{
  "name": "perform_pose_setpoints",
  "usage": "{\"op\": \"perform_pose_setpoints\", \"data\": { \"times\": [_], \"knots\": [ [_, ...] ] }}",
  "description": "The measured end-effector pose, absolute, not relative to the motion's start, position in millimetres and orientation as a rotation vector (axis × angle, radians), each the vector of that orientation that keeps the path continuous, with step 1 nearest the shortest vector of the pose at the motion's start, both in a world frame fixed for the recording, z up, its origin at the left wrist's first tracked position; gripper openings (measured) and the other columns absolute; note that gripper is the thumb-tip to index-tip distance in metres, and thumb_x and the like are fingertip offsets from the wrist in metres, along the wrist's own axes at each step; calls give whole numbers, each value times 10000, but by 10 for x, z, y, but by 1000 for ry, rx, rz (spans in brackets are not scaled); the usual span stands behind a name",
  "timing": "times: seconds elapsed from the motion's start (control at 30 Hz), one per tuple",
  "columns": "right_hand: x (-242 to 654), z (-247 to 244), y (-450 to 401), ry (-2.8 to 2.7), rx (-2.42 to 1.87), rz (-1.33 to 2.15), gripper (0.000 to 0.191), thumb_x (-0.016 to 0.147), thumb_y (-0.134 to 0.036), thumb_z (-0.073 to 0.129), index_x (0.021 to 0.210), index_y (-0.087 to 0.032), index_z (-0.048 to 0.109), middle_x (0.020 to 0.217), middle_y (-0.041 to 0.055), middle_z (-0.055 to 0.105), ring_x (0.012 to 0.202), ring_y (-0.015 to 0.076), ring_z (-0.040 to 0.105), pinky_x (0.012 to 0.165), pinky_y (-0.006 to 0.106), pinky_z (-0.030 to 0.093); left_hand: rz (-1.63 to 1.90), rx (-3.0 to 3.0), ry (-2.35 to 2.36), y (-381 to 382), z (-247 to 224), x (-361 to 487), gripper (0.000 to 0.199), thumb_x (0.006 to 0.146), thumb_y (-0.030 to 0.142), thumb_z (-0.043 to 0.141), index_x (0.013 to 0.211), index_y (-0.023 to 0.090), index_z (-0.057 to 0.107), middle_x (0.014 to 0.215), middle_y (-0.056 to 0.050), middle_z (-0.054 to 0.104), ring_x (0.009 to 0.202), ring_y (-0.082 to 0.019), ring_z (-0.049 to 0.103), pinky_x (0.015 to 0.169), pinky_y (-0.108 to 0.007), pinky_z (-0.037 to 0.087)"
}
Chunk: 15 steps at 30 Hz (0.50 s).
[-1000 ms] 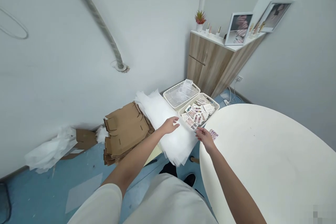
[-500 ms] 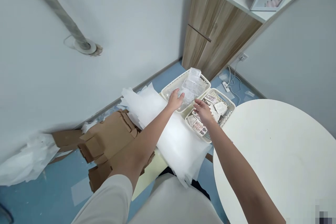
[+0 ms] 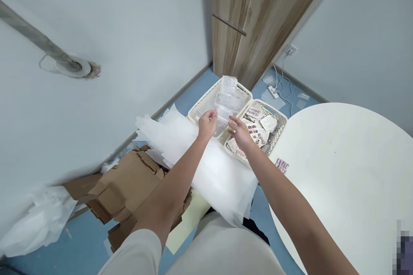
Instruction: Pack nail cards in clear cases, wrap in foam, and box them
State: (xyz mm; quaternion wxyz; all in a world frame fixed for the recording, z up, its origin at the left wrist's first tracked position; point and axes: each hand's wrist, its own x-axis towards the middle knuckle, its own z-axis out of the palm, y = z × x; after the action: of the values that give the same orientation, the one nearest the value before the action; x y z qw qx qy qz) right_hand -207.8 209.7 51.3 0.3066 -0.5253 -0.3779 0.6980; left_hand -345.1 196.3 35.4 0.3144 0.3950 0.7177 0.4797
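Note:
My left hand [image 3: 207, 124] is closed at the near edge of a cream basket [image 3: 199, 105] of clear plastic cases [image 3: 229, 99]; its fingertips are pinched on a clear plastic piece. Facing it, my right hand [image 3: 239, 132] has its fingers apart near that clear plastic, and nothing shows clearly in its grasp. Below and behind the right hand stands a second cream basket [image 3: 280, 131] with printed cards and sets of false nails [image 3: 268, 123]. White packing sheets [image 3: 222, 180] spread below both hands.
A round white table [image 3: 348, 180] stands at the right, with a purple nail set [image 3: 282, 165] at its edge. Flattened brown cardboard [image 3: 132, 180] and white plastic wrap [image 3: 41, 223] lie at the left. A wooden cabinet [image 3: 254, 17] and a power strip [image 3: 273, 91] are behind the baskets.
My left hand has closed its fingers. The view has shifted, and a purple nail set now shows at the table's edge. The right hand has moved slightly nearer the left.

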Motion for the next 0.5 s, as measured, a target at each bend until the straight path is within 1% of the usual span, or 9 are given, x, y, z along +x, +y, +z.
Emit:
{"op": "perform_pose_setpoints", "data": {
  "times": [0.07,0.13,0.23,0.3,0.33,0.4,0.5],
  "knots": [
    [-2051,549,2034,-1012,-1364,1810,369,663,-369,606,1019,-293,550,1260,0,438,1035,170,484,801,328,436,1340,974,1843,1909,384,-3398,248,772,349,503,864,146,609,881,-58,650,824,-142,597,768,-258,450],
    [-2006,578,1960,-983,-1318,1789,390,667,-369,604,1042,-296,530,1298,-2,393,1030,164,488,796,328,447,1400,891,1793,1842,426,-3327,223,731,349,550,801,141,590,779,-43,641,721,-123,596,710,-249,462],
    [-1900,621,1848,-916,-1238,1776,433,661,-379,605,1074,-299,502,1262,-1,427,961,145,519,774,319,468,1440,759,1712,1720,527,-3192,236,662,352,620,721,138,540,638,-5,589,590,-94,561,626,-236,463],
    [-1789,660,1778,-912,-1201,1744,411,663,-379,599,1055,-293,509,1234,-5,451,913,132,533,763,314,474,1424,687,1650,1616,623,-3080,269,619,340,658,726,138,516,611,17,554,551,-76,539,603,-231,462],
    [-1717,686,1739,-926,-1195,1716,387,667,-376,594,1035,-283,520,1219,-3,463,888,128,539,761,312,474,1406,657,1620,1554,676,-3014,292,603,327,671,759,139,511,630,23,546,556,-71,538,605,-232,466],
    [-1527,753,1633,-977,-1211,1658,353,672,-365,587,1007,-263,536,1140,12,517,815,121,551,739,305,474,1346,638,1574,1400,787,-2854,392,578,296,690,887,155,494,722,20,546,591,-68,551,615,-238,477],
    [-1112,873,1363,-1042,-1266,1588,415,667,-341,590,1064,-261,502,989,19,571,675,107,545,649,286,471,1188,705,1528,1092,934,-2518,615,564,250,698,1106,216,408,924,-17,543,672,-79,574,633,-247,487]
  ]
}}
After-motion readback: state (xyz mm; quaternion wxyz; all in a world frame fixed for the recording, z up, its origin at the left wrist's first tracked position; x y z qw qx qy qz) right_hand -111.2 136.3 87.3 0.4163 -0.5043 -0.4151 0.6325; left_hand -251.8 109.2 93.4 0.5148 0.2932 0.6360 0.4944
